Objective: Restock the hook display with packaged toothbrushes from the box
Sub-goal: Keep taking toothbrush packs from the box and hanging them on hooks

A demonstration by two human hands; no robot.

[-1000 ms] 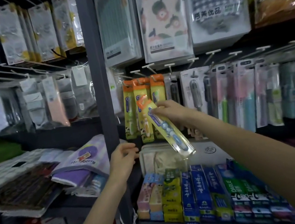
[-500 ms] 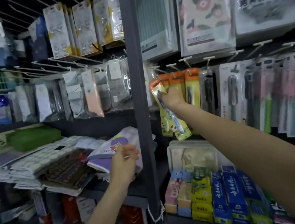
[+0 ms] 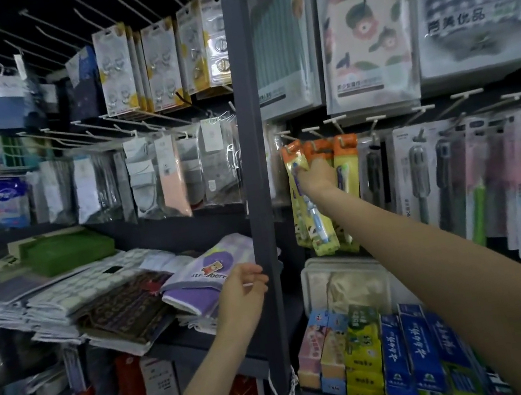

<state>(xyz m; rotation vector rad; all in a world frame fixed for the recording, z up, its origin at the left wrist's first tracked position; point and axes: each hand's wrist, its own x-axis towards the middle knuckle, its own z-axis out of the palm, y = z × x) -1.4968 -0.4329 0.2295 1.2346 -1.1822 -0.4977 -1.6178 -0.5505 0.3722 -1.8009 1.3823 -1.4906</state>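
Toothbrush pack [image 3: 306,203] is pinched in the right hand [image 3: 317,176], its orange top up at a hook [image 3: 287,138], not clearly hung yet. Just right of the grip, more packs [image 3: 346,161] already hang. The left hand [image 3: 242,287] holds nothing, and no box shows.

A dark vertical shelf post [image 3: 257,177] splits your view. Just right of the post, your right hand [image 3: 316,177] and its toothbrush pack [image 3: 301,190] fill the hook space, with orange-topped packs [image 3: 347,164] crowding close behind. Right of the post, lower down, toothpaste boxes [image 3: 395,358] block the shelf. Left of the post, folded cloths [image 3: 95,296] cover the shelf, with open air above them; your left hand [image 3: 241,294] sits against the post.
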